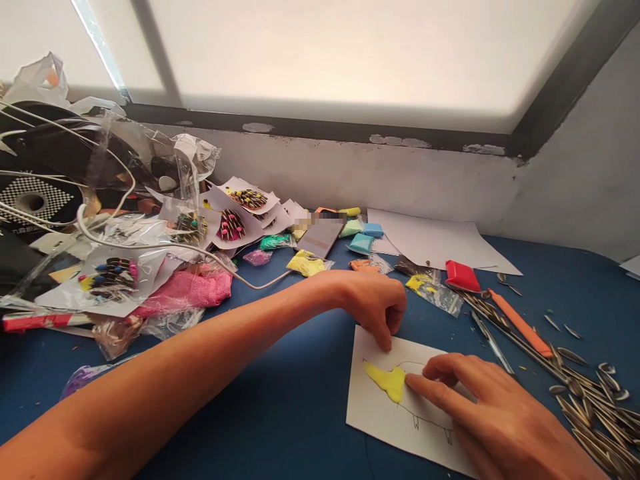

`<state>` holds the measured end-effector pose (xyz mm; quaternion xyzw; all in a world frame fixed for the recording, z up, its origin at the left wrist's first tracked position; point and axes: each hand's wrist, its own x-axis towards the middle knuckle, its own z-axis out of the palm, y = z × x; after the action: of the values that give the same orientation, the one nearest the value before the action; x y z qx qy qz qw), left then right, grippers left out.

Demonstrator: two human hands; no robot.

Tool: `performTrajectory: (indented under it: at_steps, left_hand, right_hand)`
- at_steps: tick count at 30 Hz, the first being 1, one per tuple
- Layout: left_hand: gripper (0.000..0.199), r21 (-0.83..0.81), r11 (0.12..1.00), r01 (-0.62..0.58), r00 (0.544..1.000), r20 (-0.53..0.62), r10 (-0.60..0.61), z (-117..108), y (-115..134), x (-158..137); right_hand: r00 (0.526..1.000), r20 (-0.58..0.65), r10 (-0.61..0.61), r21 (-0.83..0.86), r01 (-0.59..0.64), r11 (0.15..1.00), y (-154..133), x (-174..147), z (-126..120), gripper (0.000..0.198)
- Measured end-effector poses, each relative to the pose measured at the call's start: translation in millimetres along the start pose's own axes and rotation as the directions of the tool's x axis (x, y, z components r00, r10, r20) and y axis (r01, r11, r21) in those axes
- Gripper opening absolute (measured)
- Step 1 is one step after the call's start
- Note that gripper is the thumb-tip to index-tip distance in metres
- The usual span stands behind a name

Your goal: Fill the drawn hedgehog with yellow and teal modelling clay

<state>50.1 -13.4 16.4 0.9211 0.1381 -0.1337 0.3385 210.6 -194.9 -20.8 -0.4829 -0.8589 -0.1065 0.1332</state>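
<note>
A white sheet of paper (373, 413) lies on the blue table, with the outline of an animal with small legs drawn on it. Flat yellow clay (393, 382) covers the pointed left end of the drawing. My left hand (377, 303) is curled closed at the paper's top edge, one fingertip pressing down there. From the lower right comes my right hand (495, 407), fingers apart and holding nothing. Its index fingertip touches the right edge of the yellow clay, and the hand hides the right part of the drawing.
Sunflower seeds (595, 413), an orange stick (520, 323), a pen (491, 343) and a red clay packet (463, 275) lie at right. Behind are colored clay packets, a phone (317, 237) and white sheets (430, 237). Finished seed pictures (233, 227), a pink cloth (187, 290) and cables crowd the left.
</note>
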Motion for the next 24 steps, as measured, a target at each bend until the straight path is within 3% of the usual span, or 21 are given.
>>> performTrajectory:
  at_steps: [11,19,24]
  left_hand:
    - [0.033,0.018,1.0,-0.025,0.999,-0.03,0.026,0,-5,1]
    - [0.012,-0.016,1.0,0.003,0.999,-0.032,-0.004,2,-5,2]
    - [0.014,0.003,1.0,0.01,0.999,-0.034,-0.01,2,-4,2]
  right_hand:
    - [0.999,-0.034,0.035,0.008,-0.035,0.999,-4,-4,4,0.038]
    - [0.974,-0.097,0.206,0.121,-0.194,0.973,-12,-2,3,0.034]
    - [0.979,-0.048,0.197,0.13,-0.189,0.973,-22,6,3,0.039]
